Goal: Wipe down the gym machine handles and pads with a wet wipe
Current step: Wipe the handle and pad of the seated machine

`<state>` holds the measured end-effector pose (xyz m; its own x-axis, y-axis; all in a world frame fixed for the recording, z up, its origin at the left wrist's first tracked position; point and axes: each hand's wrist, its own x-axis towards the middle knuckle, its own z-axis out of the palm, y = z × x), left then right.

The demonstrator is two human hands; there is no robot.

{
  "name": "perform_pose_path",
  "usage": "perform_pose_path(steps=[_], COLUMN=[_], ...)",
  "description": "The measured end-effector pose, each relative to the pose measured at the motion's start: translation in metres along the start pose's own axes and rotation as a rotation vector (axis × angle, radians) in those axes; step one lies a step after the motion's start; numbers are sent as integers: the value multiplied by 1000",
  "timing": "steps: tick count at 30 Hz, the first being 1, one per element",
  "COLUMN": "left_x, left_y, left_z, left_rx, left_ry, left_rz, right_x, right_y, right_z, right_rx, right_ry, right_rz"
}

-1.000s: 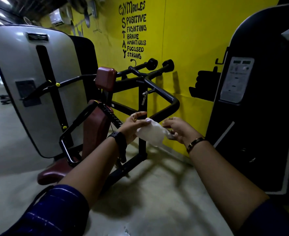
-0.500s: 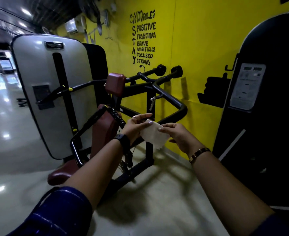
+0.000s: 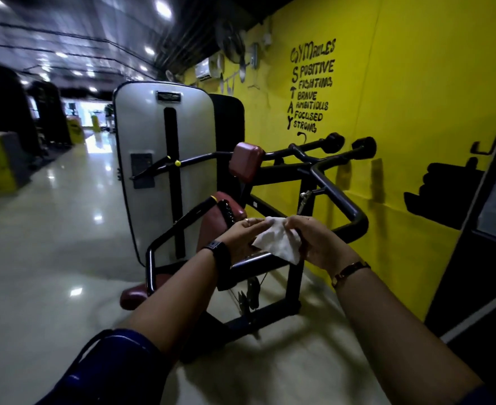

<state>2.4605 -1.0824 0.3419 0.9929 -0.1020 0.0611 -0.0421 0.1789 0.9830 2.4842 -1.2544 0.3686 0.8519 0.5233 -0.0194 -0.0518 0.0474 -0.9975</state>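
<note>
Wipe [image 3: 278, 242] between left hand [image 3: 242, 238], right hand [image 3: 321, 244], corner down

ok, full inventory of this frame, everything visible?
wet wipe: 1, white, between both hands
machine frame: 1, black, centre, by the wall
pads: 3, dark red, on the machine
handles: 2, black, round-ended, top of frame
shroud: 1, white-grey, behind the machine
wall: 1, yellow, black lettering, right
second machine: 1, black, right edge
floor: 1, pale, glossy, left
watch: 1, black, left wrist
bracelet: 1, gold, right wrist
left hand: 1, fingers fairly straight against the wipe
right hand: 1, fingers curled on the wipe
</note>
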Motion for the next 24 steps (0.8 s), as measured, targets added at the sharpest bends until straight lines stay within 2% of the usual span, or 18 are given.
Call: perform_pose_path(steps=[3, 8, 13, 15, 18, 21, 24], left_x=[-1, -1, -5, -6, -6, 0, 6], left_y=[1, -6, -4, -4, -2, -1, 2], left_z=[-5, -15, -37, -50, -67, -88, -109], left_rx=[20, -73, -111, -109, -102, -82, -40], left_ry=[63, 179, 451, 510, 550, 555, 572], left_rz=[-45, -26, 94, 117, 146, 172, 181], right_x=[11, 29, 49, 59, 75, 87, 103], right_y=[-2, 2, 18, 25, 28, 25, 29], right_z=[4, 12, 19, 27, 45, 64, 81], right_rx=[58, -20, 124, 212, 296, 282, 190], right_ry=[-131, -78, -57, -16, 13, -93, -187], right_rz=[10, -10, -4, 5, 50, 169, 176])
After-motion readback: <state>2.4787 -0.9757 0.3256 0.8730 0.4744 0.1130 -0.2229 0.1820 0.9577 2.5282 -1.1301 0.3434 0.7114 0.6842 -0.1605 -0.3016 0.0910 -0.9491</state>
